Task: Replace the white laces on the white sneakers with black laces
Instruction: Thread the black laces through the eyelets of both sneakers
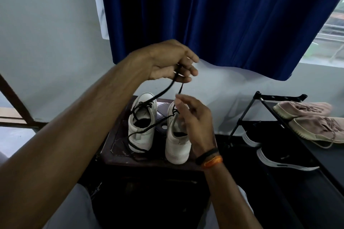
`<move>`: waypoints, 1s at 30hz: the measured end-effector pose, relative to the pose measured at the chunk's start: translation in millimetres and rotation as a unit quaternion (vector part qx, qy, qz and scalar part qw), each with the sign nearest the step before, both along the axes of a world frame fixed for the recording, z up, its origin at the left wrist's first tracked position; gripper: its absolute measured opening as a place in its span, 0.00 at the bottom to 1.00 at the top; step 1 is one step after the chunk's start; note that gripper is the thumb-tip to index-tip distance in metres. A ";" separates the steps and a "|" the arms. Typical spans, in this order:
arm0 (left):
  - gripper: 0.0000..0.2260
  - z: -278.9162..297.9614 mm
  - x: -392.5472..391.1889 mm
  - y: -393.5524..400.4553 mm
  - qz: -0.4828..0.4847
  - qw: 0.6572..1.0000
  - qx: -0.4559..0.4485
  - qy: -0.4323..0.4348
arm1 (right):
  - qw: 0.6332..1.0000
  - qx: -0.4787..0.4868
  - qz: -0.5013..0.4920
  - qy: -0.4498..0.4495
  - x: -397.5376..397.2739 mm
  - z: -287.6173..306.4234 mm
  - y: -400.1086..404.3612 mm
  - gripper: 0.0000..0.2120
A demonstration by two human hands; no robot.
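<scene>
1. Sneakers: left sneaker (142,122) and right sneaker (177,135) stand side by side, toes toward the far edge of a dark stool (119,147), heels toward the near edge.
2. Black lace (163,91) runs up from the left sneaker's eyelets; loose slack loops over its near side. No white lace visible.
3. Left hand (171,63) is raised above the shoes, fingers curled round the lace strands, pulling them taut.
4. Right hand (193,117) hovers just over the right sneaker, fingers relaxed and apart, gripping nothing (lace end hangs just above its fingertips).
5. Step, as judged: evening out and tensioning the black lace; lacing looks late-stage on the left shoe.
6. Next move calls for the right hand to take one strand so the ends separate for tying.
</scene>
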State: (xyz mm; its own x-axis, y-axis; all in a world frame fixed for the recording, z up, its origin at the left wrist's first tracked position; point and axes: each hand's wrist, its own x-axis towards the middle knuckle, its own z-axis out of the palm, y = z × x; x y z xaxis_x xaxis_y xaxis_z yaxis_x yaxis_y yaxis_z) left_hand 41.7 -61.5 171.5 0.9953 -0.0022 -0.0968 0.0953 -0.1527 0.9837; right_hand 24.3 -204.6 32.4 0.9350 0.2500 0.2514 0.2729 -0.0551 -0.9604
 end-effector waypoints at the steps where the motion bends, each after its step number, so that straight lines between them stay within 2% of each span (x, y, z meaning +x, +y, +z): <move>1: 0.13 -1.8 0.6 -4.4 -0.017 0.999 -0.033 0.003 | 0.996 0.036 0.063 0.045 -2.8 10.8 2.5 0.11; 3: 0.13 -5.2 2.8 -11.2 -0.037 0.995 -0.092 0.007 | 0.983 0.074 0.136 0.096 -4.2 24.4 7.1 0.15; 5: 0.14 -7.6 6.5 -13.4 -0.032 0.990 -0.135 0.001 | 0.974 0.095 0.166 0.120 -1.8 28.1 9.8 0.14; 10: 0.13 -13.4 12.7 5.3 0.052 0.978 -0.200 -0.024 | 0.972 0.142 0.128 0.136 11.3 12.1 -5.1 0.08; 16: 0.13 -37.0 16.8 43.9 0.178 0.956 -0.235 -0.008 | 0.991 0.042 0.065 0.106 22.6 -2.3 -40.7 0.07; 21: 0.10 -62.4 19.1 71.5 0.262 0.941 -0.215 0.010 | 0.996 0.023 0.036 0.073 27.8 -7.5 -63.6 0.15; 24: 0.09 -78.4 17.1 85.3 0.284 0.951 -0.117 0.027 | 0.998 0.010 0.023 0.054 31.8 -8.3 -68.4 0.13; 25: 0.09 -84.6 16.6 89.6 0.282 0.958 -0.046 0.033 | 0.998 0.006 0.021 0.053 32.3 -7.6 -67.4 0.13; 26: 0.08 -89.9 16.6 93.5 0.276 0.958 0.065 0.042 | 0.998 0.001 0.020 0.051 32.5 -7.1 -65.5 0.13; 27: 0.09 -93.2 16.4 95.9 0.259 0.939 0.218 0.060 | 0.999 -0.007 0.019 0.045 33.0 -6.7 -63.0 0.13; 28: 0.11 -93.9 15.5 93.9 0.236 0.894 0.371 0.083 | 0.999 -0.015 0.018 0.036 33.6 -6.3 -59.7 0.13; 29: 0.14 -93.5 14.9 88.3 0.222 0.841 0.485 0.090 | 0.999 -0.026 0.016 0.026 34.5 -5.7 -56.1 0.13; 30: 0.18 -92.5 13.9 80.0 0.221 0.813 0.533 0.079 | 0.999 -0.041 0.015 0.017 36.4 -6.4 -52.4 0.12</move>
State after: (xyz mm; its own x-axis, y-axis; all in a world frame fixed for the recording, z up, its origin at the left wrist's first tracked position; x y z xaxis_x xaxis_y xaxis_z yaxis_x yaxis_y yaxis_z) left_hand 55.5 18.4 79.0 0.8506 0.5220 0.0636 0.4858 -0.8263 0.2850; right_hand 60.6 -257.0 26.1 0.9345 0.2960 0.1977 0.2433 -0.1258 -0.9618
